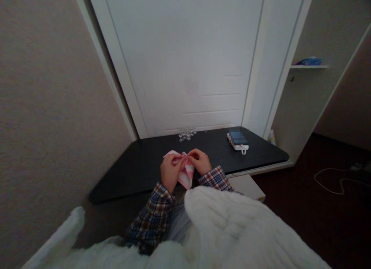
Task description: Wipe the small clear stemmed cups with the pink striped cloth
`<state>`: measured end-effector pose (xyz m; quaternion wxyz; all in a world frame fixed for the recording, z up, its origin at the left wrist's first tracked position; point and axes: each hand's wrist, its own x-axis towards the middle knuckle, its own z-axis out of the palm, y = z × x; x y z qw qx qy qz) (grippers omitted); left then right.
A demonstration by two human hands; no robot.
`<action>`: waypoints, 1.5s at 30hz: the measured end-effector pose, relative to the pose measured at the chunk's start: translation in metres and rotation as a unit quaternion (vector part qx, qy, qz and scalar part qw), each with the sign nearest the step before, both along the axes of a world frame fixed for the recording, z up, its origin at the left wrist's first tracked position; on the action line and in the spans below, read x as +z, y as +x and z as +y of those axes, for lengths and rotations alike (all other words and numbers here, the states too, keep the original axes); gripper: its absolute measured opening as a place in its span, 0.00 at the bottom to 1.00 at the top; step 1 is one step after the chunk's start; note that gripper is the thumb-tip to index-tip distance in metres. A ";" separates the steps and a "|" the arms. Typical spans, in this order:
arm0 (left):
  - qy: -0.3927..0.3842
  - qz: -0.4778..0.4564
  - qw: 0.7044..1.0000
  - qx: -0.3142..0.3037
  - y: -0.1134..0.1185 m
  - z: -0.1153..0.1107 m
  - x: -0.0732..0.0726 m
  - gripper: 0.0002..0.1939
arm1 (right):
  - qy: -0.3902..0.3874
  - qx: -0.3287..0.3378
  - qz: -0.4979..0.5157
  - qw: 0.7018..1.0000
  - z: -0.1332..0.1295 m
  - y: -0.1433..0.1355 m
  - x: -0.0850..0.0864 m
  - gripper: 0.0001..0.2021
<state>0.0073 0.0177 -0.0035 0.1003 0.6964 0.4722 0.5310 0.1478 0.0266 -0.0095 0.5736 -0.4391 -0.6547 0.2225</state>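
Between my two hands is a piece of pink and white cloth (188, 173), bunched at its top with a flap hanging down. My left hand (170, 169) pinches it from the left, thumb and fingertips pressed together. From the right, my right hand (201, 160) pinches the gathered top close to the left fingertips. Both hands are just above the near edge of the black tabletop (130, 166). What lies inside the folds, if anything, is hidden.
Several small clear pieces (187, 133) lie at the tabletop's back edge. A phone (238, 137) rests on a white object with a loop (243, 149) to the right. A white panel (188, 60) rises behind. White fluffy fabric (232, 222) covers the foreground.
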 end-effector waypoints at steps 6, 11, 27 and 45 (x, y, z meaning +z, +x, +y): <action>-0.001 0.006 1.000 -0.001 0.000 0.001 0.000 0.11 | 0.023 -0.058 0.011 0.998 -0.001 0.000 0.002 0.04; -0.006 0.010 1.000 -0.011 0.000 0.004 -0.003 0.11 | 0.027 -0.021 0.017 0.999 -0.003 0.000 0.003 0.04; 0.011 0.010 1.000 0.012 0.002 -0.004 0.004 0.10 | 0.002 0.077 0.033 0.996 -0.003 -0.002 0.004 0.05; -0.025 -0.028 0.998 -0.059 0.004 -0.003 0.000 0.08 | 0.001 0.038 -0.103 0.994 -0.008 -0.004 0.008 0.12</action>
